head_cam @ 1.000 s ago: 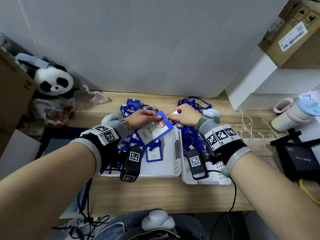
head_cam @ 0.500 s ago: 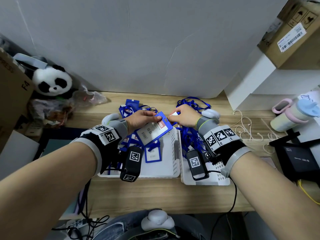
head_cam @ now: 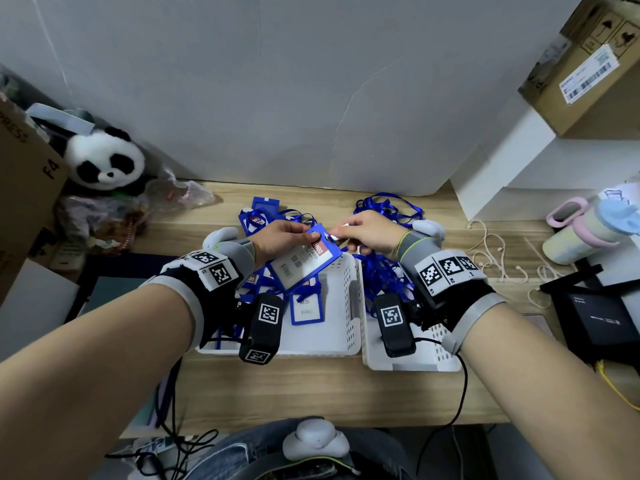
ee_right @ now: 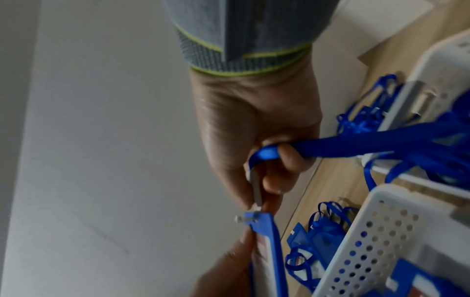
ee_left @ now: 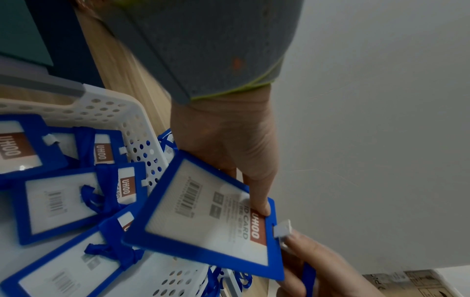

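Observation:
My left hand pinches a blue ID card holder by its top edge and holds it tilted above the left white basket. The thumb lies on the card's red UHOO strip. My right hand pinches the small clear clip at the holder's top slot, with a blue lanyard held under its curled fingers. The lanyard trails back to the right basket.
Several more blue card holders lie in the left basket, and others sit on the wooden desk behind it. A tangle of blue lanyards fills the right basket. A panda toy stands back left, a bottle and black box at right.
Both hands stay at the same spot; the held card holder has barely shifted while the right hand's fingers work at its top slot.

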